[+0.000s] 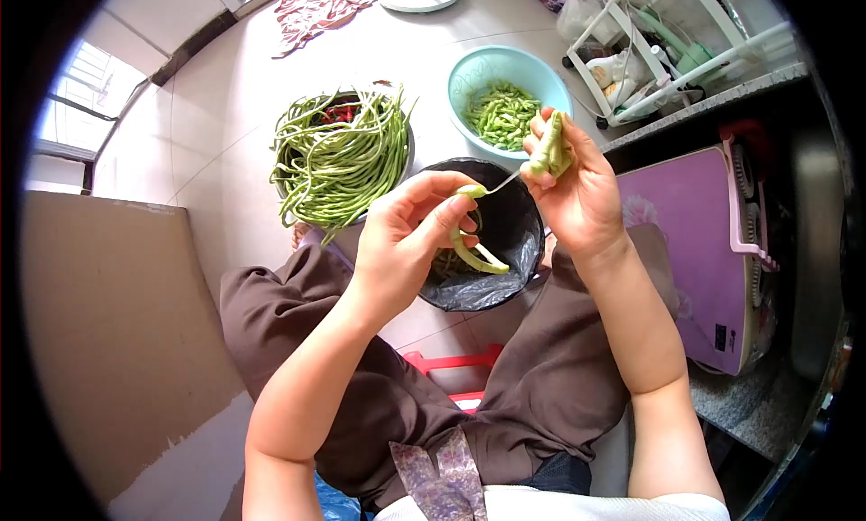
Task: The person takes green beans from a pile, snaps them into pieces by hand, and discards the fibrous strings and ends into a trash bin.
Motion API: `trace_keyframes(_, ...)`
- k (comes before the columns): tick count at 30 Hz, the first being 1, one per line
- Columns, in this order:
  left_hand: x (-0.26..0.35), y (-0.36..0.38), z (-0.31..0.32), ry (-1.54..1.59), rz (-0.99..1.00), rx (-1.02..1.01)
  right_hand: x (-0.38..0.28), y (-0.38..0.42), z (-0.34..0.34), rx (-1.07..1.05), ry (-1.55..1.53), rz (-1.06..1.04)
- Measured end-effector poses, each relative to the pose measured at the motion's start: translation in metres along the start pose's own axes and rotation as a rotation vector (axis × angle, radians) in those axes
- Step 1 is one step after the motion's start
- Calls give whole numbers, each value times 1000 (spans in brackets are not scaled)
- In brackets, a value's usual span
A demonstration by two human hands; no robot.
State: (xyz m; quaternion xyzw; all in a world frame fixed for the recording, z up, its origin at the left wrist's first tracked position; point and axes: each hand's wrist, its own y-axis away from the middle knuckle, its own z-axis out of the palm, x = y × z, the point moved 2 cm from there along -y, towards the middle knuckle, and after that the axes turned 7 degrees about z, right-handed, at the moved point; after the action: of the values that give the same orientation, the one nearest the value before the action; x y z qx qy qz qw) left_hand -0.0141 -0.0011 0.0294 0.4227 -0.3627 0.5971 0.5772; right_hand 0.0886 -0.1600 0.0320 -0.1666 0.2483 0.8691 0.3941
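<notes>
Many long green beans (pixel 341 156) fill a basin in the upper left of centre. Just right of it, the left hand (pixel 406 237) pinches a curling bean strip (pixel 471 250) over a black-lined bin (pixel 501 241) (scraps lie inside). A thin string joins it to the bean pieces (pixel 550 151) clutched in the right hand (pixel 577 192). Above sits a teal bowl (pixel 469 79) of cut beans.

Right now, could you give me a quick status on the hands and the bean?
Left hand pinching bean end. Right hand gripping bean pieces. Black-lined bin below.
</notes>
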Motion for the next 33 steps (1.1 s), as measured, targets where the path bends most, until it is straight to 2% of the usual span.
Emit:
trace_keyframes(2, 3, 1, -1, -41, 22, -10, 1, 0, -5, -21, -76, 47)
trace_keyframes(4, 4, 1, -1, -83, 44, -22, 4, 3, -2, -202, -137, 228)
trace_keyframes(6, 7, 0, -1, -182, 174, 0, 9, 9, 1, -126, -47, 210)
trace_keyframes(10, 8, 0, -2, -287, 254, 26, 19, 18, 14, -70, 484, 249)
trace_keyframes(12, 12, 0, 1, -300, 264, 27, 22, 23, 18, -37, 588, 226)
trace_keyframes(17, 12, -2, 5, -422, 354, 46, 26, 21, 16, -36, 632, 133)
trace_keyframes(19, 18, -3, 7, -661, 494, 65, 26, 21, 16, -37, 638, 133)
trace_keyframes(20, 20, -4, 5, -661, 494, 64, 26, 23, 19, -23, 672, 111)
trace_keyframes(22, 28, -2, 4, -1040, 839, 26, 25, 24, 20, -8, 704, 91)
trace_keyframes(27, 28, 0, 3, -1053, 903, 36, 33, 22, 16, -55, 626, 154)
trace_keyframes(30, 25, 0, 1, -888, 843, 37, 36, 21, 17, -42, 650, 170)
trace_keyframes(33, 20, -1, -3, -350, 623, 78, 38, 17, 16, -3, 718, 182)
